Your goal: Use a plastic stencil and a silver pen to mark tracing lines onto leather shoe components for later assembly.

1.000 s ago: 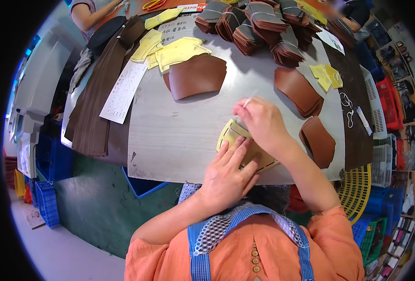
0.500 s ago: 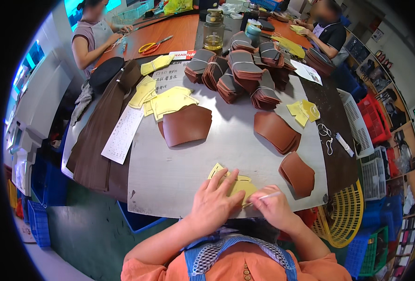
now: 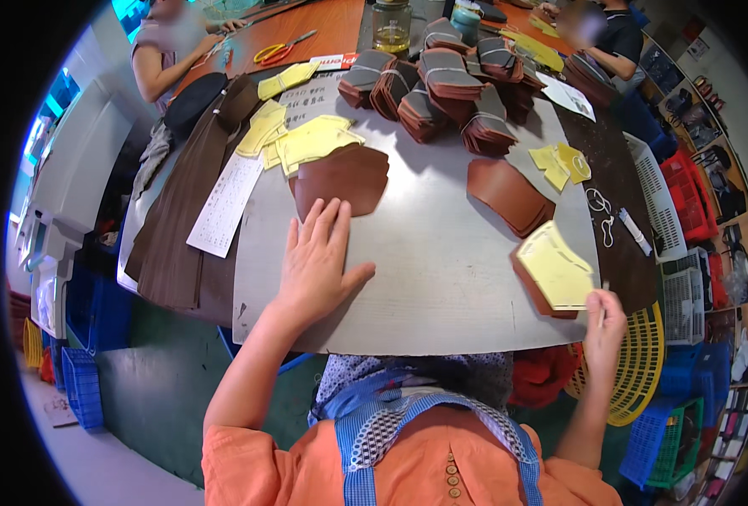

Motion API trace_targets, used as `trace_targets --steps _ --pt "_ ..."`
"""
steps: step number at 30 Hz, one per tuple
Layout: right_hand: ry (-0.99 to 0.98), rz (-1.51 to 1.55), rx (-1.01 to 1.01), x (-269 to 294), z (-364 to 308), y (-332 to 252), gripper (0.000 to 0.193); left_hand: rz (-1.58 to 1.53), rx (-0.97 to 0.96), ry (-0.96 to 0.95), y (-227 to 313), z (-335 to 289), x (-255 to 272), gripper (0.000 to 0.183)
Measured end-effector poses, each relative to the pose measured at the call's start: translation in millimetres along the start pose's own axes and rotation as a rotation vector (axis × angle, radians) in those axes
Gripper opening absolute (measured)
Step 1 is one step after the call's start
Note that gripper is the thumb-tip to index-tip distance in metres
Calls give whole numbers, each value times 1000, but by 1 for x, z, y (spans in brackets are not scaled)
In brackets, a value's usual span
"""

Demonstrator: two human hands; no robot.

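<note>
My left hand lies flat with its fingers stretched out, fingertips on the near edge of a stack of brown leather pieces. My right hand, at the table's right front, pinches the corner of a yellow card template with slots along its edges. A thin pen-like tool is also in its fingers; its tip is hard to make out. The template covers most of a small stack of brown leather pieces. Another brown leather stack lies just beyond it.
Tied bundles of leather pieces pile up at the back. Yellow templates lie at the left, others at the right. Long brown strips hang over the left edge. Scissors lie farther back. Two people sit across the table.
My left hand has moved from the front edge up to the left leather stack. The yellow template has gone from the front middle to the right leather stack in my right hand.
</note>
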State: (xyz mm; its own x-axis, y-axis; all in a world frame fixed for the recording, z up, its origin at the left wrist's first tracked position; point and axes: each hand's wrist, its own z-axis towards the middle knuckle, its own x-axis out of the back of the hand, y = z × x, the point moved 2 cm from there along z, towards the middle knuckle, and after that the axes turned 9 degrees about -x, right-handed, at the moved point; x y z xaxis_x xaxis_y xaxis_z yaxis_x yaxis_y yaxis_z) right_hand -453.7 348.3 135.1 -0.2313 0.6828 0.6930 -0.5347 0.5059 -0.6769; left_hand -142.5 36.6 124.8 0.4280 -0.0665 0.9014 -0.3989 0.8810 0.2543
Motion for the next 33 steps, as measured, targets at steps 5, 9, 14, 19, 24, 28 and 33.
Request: trace_targets --steps 5,9,14,19,24,28,33 --pt "-114 224 -139 -2 -23 -18 15 -262 -234 -271 56 -29 7 63" --pt "-417 383 -29 -68 -41 -74 17 -400 -238 -16 83 -39 -9 50" --pt "-435 123 89 -100 -47 -94 23 -404 -222 -16 100 -32 -28 45" --pt "-331 104 283 -93 -32 -109 33 -359 -182 -57 97 -36 -26 42" --pt "-446 489 17 -117 -5 -125 25 -375 -199 -46 94 -33 -26 42" --pt "-663 291 570 -172 -5 -167 19 -373 -218 -119 90 -37 -31 40" --pt "-491 71 620 -194 14 -175 18 -377 -245 -103 92 -33 -28 33"
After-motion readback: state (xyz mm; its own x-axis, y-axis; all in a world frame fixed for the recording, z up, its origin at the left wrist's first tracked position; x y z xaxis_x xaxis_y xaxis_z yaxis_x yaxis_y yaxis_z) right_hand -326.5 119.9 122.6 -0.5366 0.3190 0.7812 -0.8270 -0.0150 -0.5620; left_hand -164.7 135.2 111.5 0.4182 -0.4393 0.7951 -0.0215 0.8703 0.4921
